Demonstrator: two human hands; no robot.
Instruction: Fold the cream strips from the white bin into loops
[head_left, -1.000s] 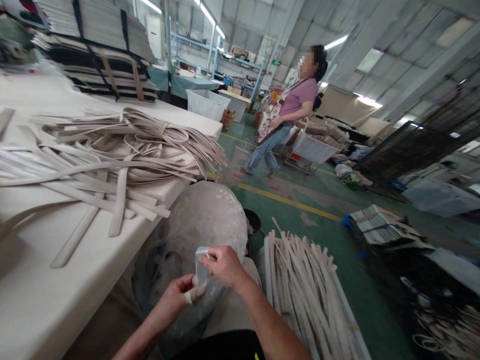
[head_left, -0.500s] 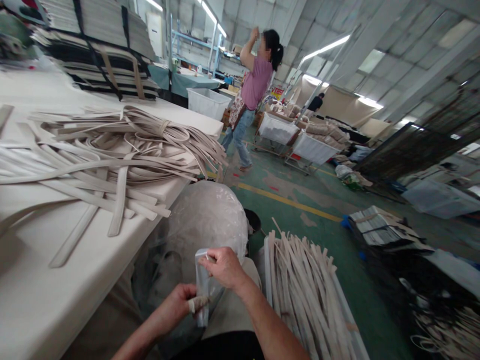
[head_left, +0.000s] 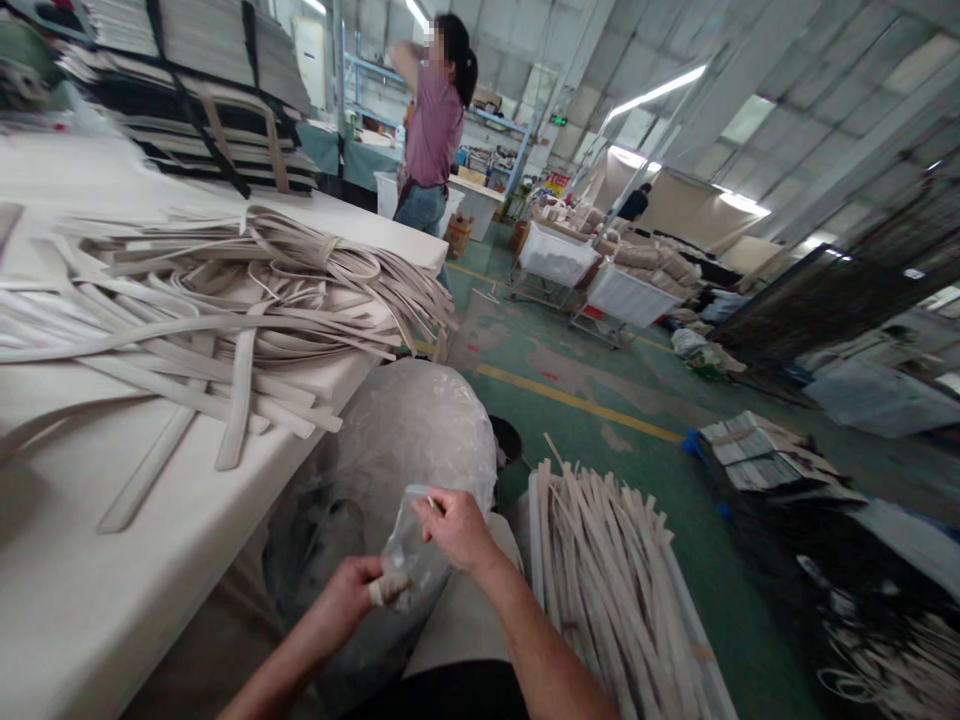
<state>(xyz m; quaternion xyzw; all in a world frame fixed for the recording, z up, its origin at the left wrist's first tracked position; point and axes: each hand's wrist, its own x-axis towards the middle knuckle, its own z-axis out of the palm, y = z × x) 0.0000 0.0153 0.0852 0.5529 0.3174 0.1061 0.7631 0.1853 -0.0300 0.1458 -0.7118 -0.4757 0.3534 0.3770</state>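
Both of my hands pinch a small clear plastic bag [head_left: 409,553] low in the middle of the view. My right hand [head_left: 457,528] grips its top edge. My left hand [head_left: 352,595], with a taped thumb, holds its lower part. Behind the bag stands a big clear plastic sack [head_left: 405,440], bulging and full. A heap of beige strips [head_left: 225,300] lies on the white table [head_left: 90,600] to my left.
A white crate [head_left: 622,600] packed with more beige strips stands at my right. A person in a purple shirt [head_left: 431,130] walks at the table's far end. Carts with white bins [head_left: 592,275], strapped stacks [head_left: 195,90] and bundles [head_left: 757,455] on the green floor lie beyond.
The bag, held flat and upright before, is now puffed open and tilted between my hands. The person in the purple shirt has walked left toward the table's far end.
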